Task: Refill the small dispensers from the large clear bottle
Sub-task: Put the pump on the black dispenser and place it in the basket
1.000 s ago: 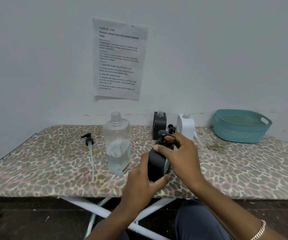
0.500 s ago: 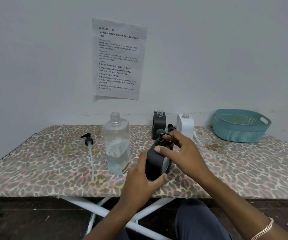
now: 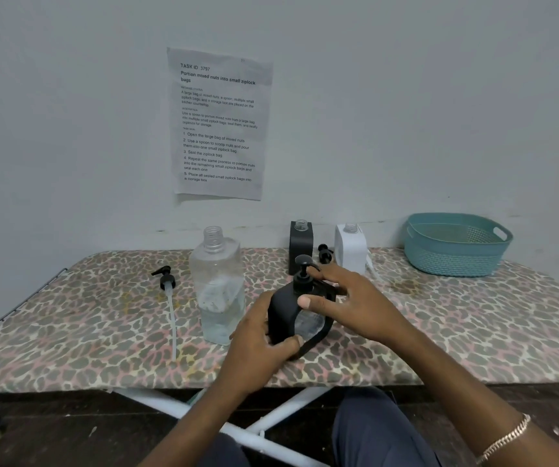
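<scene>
Fig.: person seated at a cloth-covered table (image 3: 69,332), head view.
L hand (image 3: 261,345): fingers & thumb wrapped round the lower body of the black dispenser (image 3: 288,315), holding it tilted, near the table's front edge.
R hand (image 3: 355,305): over the dispenser top; fingers spread, near-straight, around the pump (image 3: 303,274); thumb tip on the front face; no firm pinch visible.
Large clear bottle (image 3: 219,291): upright, just left of the L hand, neck uncapped, part-full.
Loose pump w/ tube (image 3: 167,288): lying on the table, left of the bottle.
Other units: second black dispenser (image 3: 301,244) & white dispenser (image 3: 350,247) at the back by the wall, necks open; small pump (image 3: 324,254) btwn them.
Step (judged): working the pump collar on the held unit; on or off can't be told.
Next move (judged): R fingers must close on the collar & twist while the L hand resists rotation.
Rest: teal basket (image 3: 456,254) at right; printed sheet (image 3: 219,123) on the wall.
</scene>
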